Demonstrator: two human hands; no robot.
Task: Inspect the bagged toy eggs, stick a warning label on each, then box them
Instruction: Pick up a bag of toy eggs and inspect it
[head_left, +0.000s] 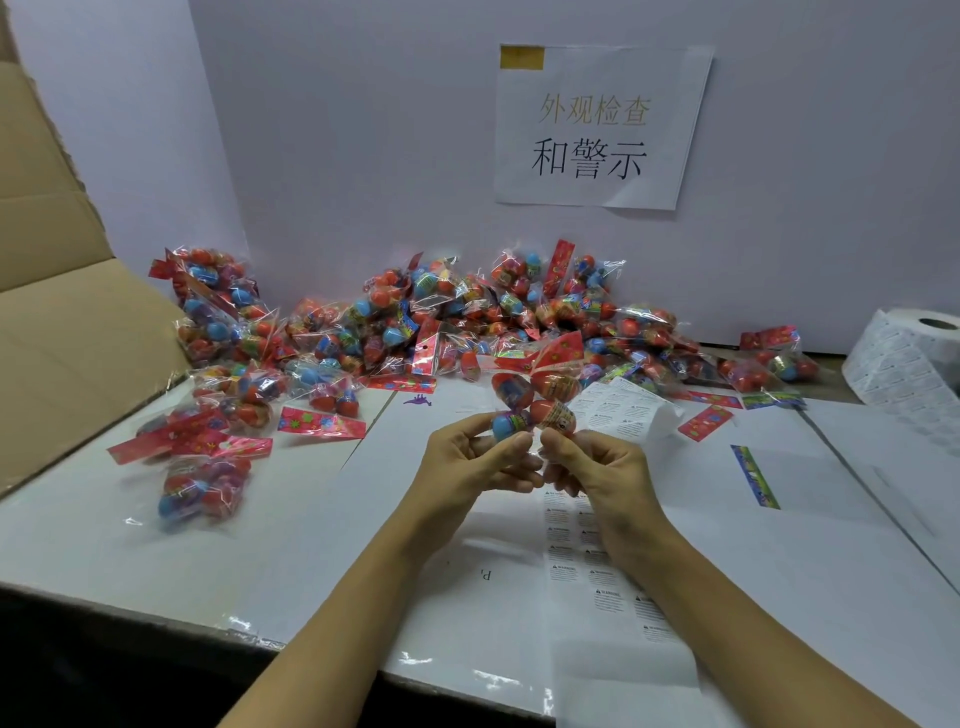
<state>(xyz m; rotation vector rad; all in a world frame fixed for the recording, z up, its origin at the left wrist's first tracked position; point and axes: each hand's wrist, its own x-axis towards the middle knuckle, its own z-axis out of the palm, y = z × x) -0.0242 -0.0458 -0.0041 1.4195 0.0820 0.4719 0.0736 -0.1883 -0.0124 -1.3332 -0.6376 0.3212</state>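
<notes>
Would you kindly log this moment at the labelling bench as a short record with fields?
held item: bag of toy eggs, raised above the table
left hand: grips the bag's lower end
right hand: pinches the same end
label sheet: flat under the hands
label roll: far right
uninspected pile: against the back wall
cardboard box: left, open
wall sign: above the pile

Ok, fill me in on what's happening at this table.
A person is holding up one bag of toy eggs with both hands, the left hand and right hand pinching its lower end. A pile of bags lies behind, label sheets lie under the hands, a label roll sits on the right and a cardboard box stands open at left.
</notes>
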